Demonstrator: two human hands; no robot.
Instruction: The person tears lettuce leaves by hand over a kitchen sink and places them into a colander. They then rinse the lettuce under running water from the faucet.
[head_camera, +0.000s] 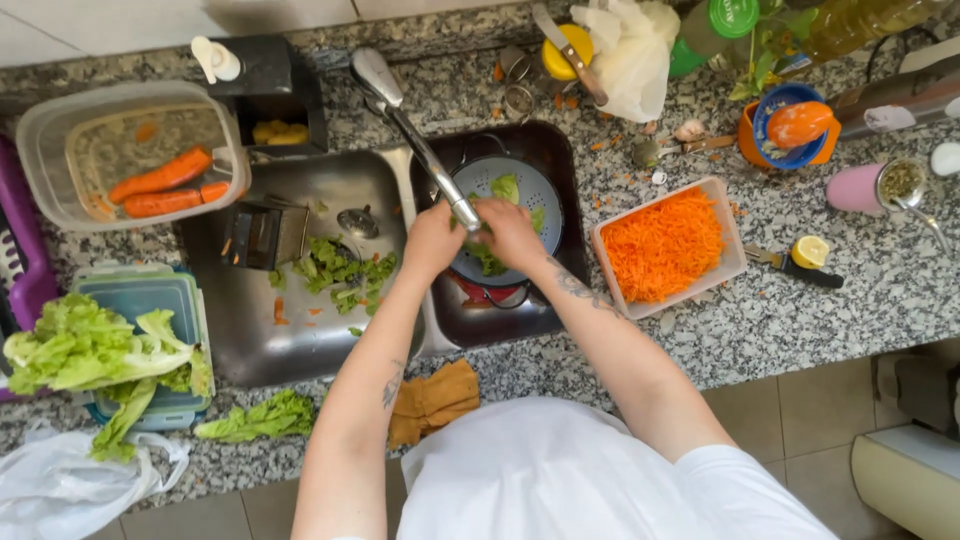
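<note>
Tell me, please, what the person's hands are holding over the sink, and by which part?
Both hands, left hand and right hand, hold a green lettuce leaf under the tap; the exact place is hidden.

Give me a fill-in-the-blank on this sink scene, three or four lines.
1. Both hands, left hand and right hand, hold lettuce under the ____.
2. The colander below them sits in the ____ basin of the sink.
3. The white tray holds grated ____.
4. The tub holds two whole ____.

Missing words: faucet; right; carrot; carrots
</note>
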